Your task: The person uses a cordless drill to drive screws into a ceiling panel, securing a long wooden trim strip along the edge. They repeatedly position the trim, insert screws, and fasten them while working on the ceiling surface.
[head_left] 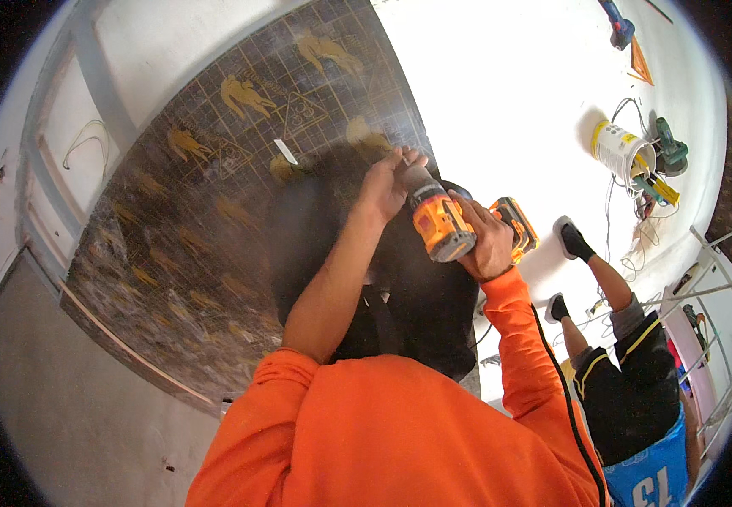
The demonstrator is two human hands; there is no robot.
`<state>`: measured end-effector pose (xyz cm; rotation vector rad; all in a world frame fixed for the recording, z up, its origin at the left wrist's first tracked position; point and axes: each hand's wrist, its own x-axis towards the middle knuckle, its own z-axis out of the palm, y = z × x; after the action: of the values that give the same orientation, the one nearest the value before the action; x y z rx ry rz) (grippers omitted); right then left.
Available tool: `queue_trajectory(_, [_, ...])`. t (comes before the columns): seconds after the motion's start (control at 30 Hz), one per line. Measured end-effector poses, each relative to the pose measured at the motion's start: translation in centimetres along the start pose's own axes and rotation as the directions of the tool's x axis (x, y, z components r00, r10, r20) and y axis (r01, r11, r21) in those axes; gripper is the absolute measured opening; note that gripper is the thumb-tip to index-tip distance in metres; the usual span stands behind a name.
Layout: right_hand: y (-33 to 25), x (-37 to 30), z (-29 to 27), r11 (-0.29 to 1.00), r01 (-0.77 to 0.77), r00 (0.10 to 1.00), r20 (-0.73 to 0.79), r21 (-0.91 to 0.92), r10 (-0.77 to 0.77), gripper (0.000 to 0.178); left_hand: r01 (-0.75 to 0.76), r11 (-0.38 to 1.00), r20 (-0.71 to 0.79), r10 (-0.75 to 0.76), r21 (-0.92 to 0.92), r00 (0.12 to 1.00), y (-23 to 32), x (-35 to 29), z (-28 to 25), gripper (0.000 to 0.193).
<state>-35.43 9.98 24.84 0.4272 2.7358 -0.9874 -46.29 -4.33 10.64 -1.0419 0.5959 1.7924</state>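
An orange and black cordless drill (442,224) is held in my right hand (488,240), its fingers wrapped round the handle above the battery (515,228). The drill's front end points up and left, toward my left hand (390,182). There the left fingers are bent together right at the grey chuck; whatever small thing they pinch is hidden. Both hands are over the right edge of a large dark brown board (205,203) printed with yellow figures and grid lines. On the board, left of my left hand, lies a small white strip (286,152).
A white bucket (615,152) with tools lies tipped at right, beside a green power tool (670,148). Cables (609,211) trail over the white floor. A blue tool (618,27) lies farther off. Another person in black shorts (628,397) is at my right, near metal bars (712,291).
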Motion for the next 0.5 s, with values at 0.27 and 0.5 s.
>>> queue_trajectory(0.27, [-0.2, 2.2, 0.8, 0.996, -0.085, 0.996, 0.035, 0.002, 0.085, 0.06, -0.338, 0.881, 0.247, 0.265, 0.33, 0.932, 0.1, 2.0, -0.9, 0.028])
queue_trajectory(0.5, [-0.9, 3.4, 1.0, 0.99, -0.139, 0.989, 0.054, -0.016, 0.14, 0.067, -0.195, 0.927, 0.176, 0.144, 0.321, 0.974, 0.8, 2.7, -0.3, 0.026])
